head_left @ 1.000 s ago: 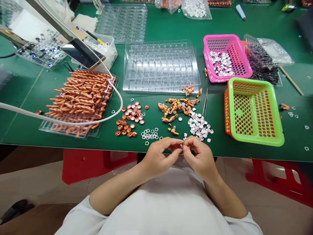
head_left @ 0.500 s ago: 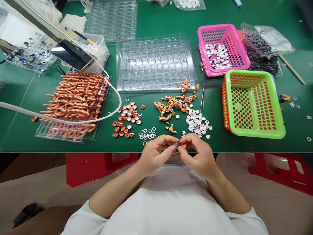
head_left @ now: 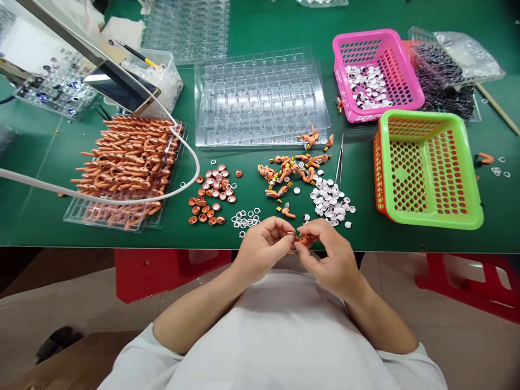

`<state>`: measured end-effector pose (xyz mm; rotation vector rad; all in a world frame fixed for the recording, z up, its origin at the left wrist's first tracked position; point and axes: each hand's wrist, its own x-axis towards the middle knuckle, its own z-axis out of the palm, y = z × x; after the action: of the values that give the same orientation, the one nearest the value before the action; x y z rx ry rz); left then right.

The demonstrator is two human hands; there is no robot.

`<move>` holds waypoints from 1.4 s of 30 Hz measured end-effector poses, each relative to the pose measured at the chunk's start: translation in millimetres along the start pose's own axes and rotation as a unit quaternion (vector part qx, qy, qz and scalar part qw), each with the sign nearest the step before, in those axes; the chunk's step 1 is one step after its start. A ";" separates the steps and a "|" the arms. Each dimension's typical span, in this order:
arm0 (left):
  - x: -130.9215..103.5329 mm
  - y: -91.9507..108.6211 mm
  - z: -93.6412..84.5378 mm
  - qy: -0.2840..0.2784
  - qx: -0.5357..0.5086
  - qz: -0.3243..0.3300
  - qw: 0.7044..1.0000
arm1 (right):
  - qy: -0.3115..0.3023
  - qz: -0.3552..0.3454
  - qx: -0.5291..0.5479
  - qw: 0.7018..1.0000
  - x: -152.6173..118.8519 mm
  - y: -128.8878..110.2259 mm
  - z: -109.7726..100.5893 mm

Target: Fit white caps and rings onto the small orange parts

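The left hand [head_left: 260,250] drew its forefinger and thumb closer together, curling the forefinger that had reached out straighter, while the right hand [head_left: 331,255] unbent its forefinger from a tighter curl. More of the small orange piece [head_left: 304,239] at the fingertips came into sight than a second earlier. The view also shifted, leaving only the lower edge of a bag of white pieces [head_left: 323,2] showing.

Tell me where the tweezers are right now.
In the head view, the tweezers lie right of centre on the green table, just beyond the white discs and left of the green basket.
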<state>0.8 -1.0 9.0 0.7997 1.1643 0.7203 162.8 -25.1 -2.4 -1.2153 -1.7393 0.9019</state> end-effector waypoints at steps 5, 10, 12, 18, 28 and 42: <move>3.5 0.7 3.2 0.011 0.017 -0.009 1.000 | -0.002 -0.009 -0.003 1.000 -1.1 2.4 0.0; 5.9 -4.6 4.6 0.020 0.026 -0.004 0.999 | 0.001 -0.011 -0.004 1.000 -1.7 8.3 2.4; 7.1 -7.3 4.9 0.024 0.031 -0.003 0.999 | 0.001 -0.011 -0.003 1.000 -2.2 10.4 3.0; 5.3 -9.6 3.6 0.029 0.045 0.002 0.999 | 0.004 -0.009 -0.004 1.000 -5.0 9.6 3.8; 3.5 -1.4 -6.4 -0.032 -0.058 -0.051 0.997 | -0.008 0.144 0.093 0.985 -4.1 7.7 1.2; 5.6 -4.3 -9.0 -0.042 -0.099 -0.086 0.991 | -0.011 0.201 0.169 0.965 -5.8 10.3 -1.8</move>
<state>-6.3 2.9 0.8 0.5518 1.0529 0.6408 169.5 -27.6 -12.1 -1.3474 -1.3007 1.3904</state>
